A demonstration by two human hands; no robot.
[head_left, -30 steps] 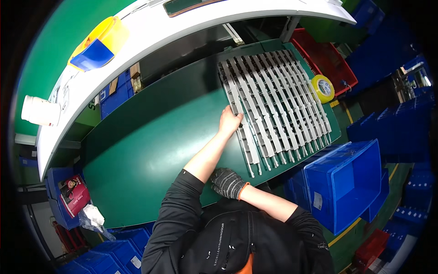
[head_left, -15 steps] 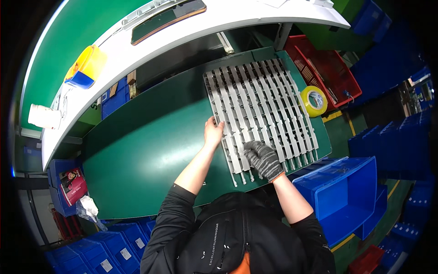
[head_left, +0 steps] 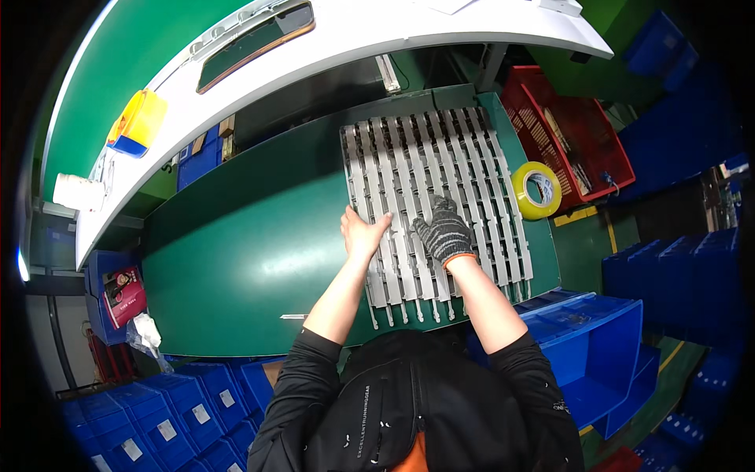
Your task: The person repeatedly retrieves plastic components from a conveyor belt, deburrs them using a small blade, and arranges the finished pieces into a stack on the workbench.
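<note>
Rows of long, slim grey metal strips (head_left: pixel 391 271) lie side by side on the green tabletop (head_left: pixel 236 259), with narrow tips sticking out at the near end. My bare left hand (head_left: pixel 364 234) rests at their left edge, thumb spread away from the fingers and lying toward the outer strips. In a grey striped knit glove, my right hand (head_left: pixel 446 232) lies on top of the middle strips. Its thumb and fingers are apart, the fingertips pointing to the far side. Neither hand visibly lifts a strip.
Right of the strips sits a roll of yellow tape (head_left: pixel 536 190), with a red crate (head_left: pixel 550 130) beyond it. A blue bin (head_left: pixel 590 346) stands at the near right. A phone (head_left: pixel 255 47) and a yellow-blue container (head_left: pixel 138 122) occupy the white shelf (head_left: pixel 377 49). A thin pale tool (head_left: pixel 294 317) lies near my left forearm.
My right hand has moved away from me along the strips, from their near part toward the middle. My left thumb has spread wider from its fingers. The whole view has shifted slightly.
</note>
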